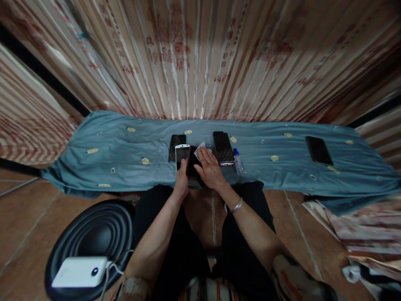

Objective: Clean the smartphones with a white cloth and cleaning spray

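My left hand is closed around the lower part of a white-framed smartphone, its dark screen facing up. Fingers fairly straight, my right hand presses a crumpled white wipe down onto a flat black item. What that black item is, I cannot tell, as the hand covers much of it. Just behind the white phone lies a black smartphone with a marked screen. To the right of my right hand are stacked dark phones, with a small clear bottle with a blue cap beside them.
A blue-green cloth covers the long narrow table. Another dark phone lies far right. Patterned curtains hang behind. On the floor at lower left, a white power bank with a cable rests on a round black stool.
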{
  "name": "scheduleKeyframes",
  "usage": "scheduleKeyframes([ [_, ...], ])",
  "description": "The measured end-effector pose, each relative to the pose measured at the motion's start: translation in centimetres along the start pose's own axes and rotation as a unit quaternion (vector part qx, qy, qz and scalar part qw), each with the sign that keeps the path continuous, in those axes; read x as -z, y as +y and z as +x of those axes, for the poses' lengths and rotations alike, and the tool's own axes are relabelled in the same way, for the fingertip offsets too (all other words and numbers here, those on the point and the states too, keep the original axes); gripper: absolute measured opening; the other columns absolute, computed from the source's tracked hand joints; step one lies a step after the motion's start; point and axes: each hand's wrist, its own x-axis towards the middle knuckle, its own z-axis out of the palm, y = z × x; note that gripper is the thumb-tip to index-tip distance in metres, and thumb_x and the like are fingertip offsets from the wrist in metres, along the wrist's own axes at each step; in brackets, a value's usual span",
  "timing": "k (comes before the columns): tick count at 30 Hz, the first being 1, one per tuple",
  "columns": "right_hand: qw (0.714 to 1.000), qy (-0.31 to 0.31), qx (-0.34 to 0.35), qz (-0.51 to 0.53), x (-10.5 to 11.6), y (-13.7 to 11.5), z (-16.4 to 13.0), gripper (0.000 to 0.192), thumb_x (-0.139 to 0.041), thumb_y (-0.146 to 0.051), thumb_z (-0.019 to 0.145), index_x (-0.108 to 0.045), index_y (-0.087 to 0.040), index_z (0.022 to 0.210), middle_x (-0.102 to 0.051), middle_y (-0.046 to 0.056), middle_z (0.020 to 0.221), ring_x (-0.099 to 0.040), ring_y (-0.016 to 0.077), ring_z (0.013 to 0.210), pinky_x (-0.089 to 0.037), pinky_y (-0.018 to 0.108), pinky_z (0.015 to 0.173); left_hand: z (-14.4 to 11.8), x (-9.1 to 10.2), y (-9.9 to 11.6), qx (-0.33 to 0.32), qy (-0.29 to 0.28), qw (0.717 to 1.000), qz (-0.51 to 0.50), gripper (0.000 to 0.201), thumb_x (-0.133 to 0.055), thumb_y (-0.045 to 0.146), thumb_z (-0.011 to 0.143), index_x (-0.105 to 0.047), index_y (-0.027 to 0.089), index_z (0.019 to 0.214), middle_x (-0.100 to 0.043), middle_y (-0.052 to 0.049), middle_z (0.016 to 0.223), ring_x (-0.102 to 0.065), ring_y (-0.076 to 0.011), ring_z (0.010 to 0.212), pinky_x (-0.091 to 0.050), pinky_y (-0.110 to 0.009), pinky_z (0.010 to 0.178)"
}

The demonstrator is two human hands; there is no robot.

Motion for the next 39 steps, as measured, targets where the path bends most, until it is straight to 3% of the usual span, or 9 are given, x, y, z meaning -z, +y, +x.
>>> scheduleKeyframes([
  [7,1.0,-0.019,0.022,0.001,-0.1,-0.9,-0.4,0.061,-0.038,-0.041,0.1,-0.031,-0.009,0.153,-0.033,0.017,0.158,-0.025,0.0255,0.149,-0.025,0.048,0.121,0.3,0.4,0.4,-0.034,0.009,0.999,0.011,0.05,-0.038,0.049,0.097,-0.065,0.018,0.125,-0.061,-0.005,0.138,-0.04,-0.0211,0.142,-0.026,-0.038,0.121],
  [19,1.0,-0.013,0.003,-0.002,0.0,-0.3,-0.2,0.061,-0.038,-0.038,0.1,-0.027,-0.012,0.154,-0.032,0.016,0.159,-0.026,0.0265,0.149,-0.025,0.049,0.12,0.2,-0.1,0.2,-0.018,-0.011,1.0,0.0,0.05,-0.039,0.049,0.097,-0.065,0.018,0.126,-0.058,-0.003,0.141,-0.039,-0.0214,0.143,-0.026,-0.036,0.121],
  [27,0.998,-0.043,0.042,0.01,-0.2,-1.8,-0.9,0.061,-0.037,-0.041,0.101,-0.031,-0.009,0.153,-0.032,0.017,0.159,-0.024,0.0258,0.15,-0.023,0.048,0.121,0.6,0.8,0.9,-0.023,0.012,1.0,-0.006,0.056,-0.039,0.058,0.094,-0.062,0.022,0.131,-0.059,-0.002,0.141,-0.035,-0.0231,0.145,-0.026,-0.04,0.122],
  [35,0.999,-0.019,0.033,0.009,0.0,-1.1,-0.8,0.06,-0.038,-0.039,0.101,-0.031,-0.011,0.153,-0.033,0.016,0.159,-0.023,0.0244,0.15,-0.023,0.047,0.121,0.5,0.4,0.0,-0.026,0.001,1.0,0.001,0.052,-0.039,0.051,0.097,-0.063,0.018,0.128,-0.055,-0.004,0.145,-0.041,-0.0195,0.142,-0.025,-0.034,0.121],
  [39,0.998,-0.016,0.06,0.027,-0.3,-1.2,-1.0,0.062,-0.036,-0.041,0.101,-0.029,-0.01,0.153,-0.032,0.017,0.159,-0.02,0.0247,0.151,-0.024,0.049,0.122,0.6,0.6,0.2,-0.017,0.01,1.0,-0.006,0.054,-0.04,0.054,0.095,-0.064,0.017,0.127,-0.056,-0.005,0.143,-0.04,-0.0208,0.142,-0.026,-0.035,0.121],
])
